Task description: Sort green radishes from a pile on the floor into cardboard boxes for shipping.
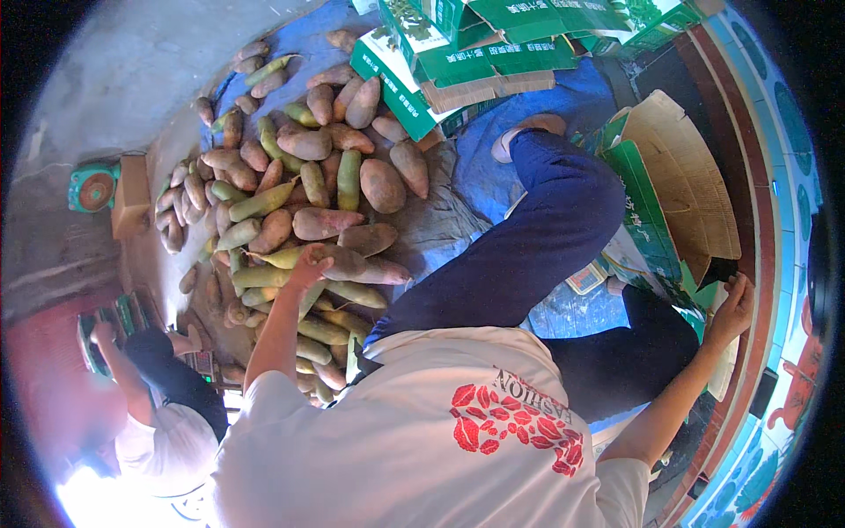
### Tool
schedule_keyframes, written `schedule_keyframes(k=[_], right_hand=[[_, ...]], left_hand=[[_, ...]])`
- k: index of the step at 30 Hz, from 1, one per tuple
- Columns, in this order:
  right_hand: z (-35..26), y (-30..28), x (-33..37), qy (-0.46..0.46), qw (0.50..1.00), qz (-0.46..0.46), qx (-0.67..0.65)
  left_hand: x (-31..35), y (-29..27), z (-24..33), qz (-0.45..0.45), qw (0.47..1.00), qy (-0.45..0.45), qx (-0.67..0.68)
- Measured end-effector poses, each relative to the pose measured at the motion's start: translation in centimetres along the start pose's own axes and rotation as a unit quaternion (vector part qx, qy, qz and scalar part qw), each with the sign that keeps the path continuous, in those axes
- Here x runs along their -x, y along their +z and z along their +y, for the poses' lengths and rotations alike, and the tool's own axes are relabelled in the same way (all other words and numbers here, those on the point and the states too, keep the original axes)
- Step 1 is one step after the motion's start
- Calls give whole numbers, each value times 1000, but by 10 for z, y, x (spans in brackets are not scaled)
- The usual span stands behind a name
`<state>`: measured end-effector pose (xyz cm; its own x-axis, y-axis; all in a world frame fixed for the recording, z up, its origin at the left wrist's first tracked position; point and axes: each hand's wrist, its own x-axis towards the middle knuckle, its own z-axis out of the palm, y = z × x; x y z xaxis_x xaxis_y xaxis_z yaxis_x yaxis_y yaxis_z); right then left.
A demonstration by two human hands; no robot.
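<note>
Had left hand [308,266] closed on left end of reddish radish [368,267], at right side of heap [382,186]; had right hand [734,308] half-curled by near edge of open carton [687,180], could not tell whether holding. Judged radish heavy, stiff, rather smooth; best gripped around thick middle.

Reddish-brown roots [383,186]: matt skin, dusty-looking. Green radishes [349,180]: smoother, faint sheen. Blue tarp [493,180]: plastic sheet, creased, dull sheen. Stacked green cartons [519,63]: printed cardboard, smooth outside, torn brown edges. Open carton [682,172]: bare brown corrugated inside, matt, ribbed. Trousers [563,198]: dark blue cloth, matt. T-shirt [378,422]: thin pale cloth, soft folds, red print. Tiled strip [783,123]: glossy, smooth. Grey surface upper left [132,88]: concrete-like, matt, blotchy.
</note>
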<state>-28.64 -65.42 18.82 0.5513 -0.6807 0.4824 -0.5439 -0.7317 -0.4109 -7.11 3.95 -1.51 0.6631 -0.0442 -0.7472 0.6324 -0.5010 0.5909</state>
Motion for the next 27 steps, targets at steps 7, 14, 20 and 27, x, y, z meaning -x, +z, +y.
schedule_keyframes(k=[7, 14, 20, 27], right_hand=[[8, 1, 1, 12, 1000, 13, -6], [11, -2, 2, 36, 999, 0, -26], [15, -3, 2, 26, 999, 10, -18], [15, -1, 5, 43, 999, 18, -14]], left_hand=[[15, -15, 35, 46, 998, 33, 19], [2, -28, 19, 141, 983, 66, 94], [-8, -22, 15, 200, 973, 66, 96], [-47, -25, -18, 204, 978, 30, 26]])
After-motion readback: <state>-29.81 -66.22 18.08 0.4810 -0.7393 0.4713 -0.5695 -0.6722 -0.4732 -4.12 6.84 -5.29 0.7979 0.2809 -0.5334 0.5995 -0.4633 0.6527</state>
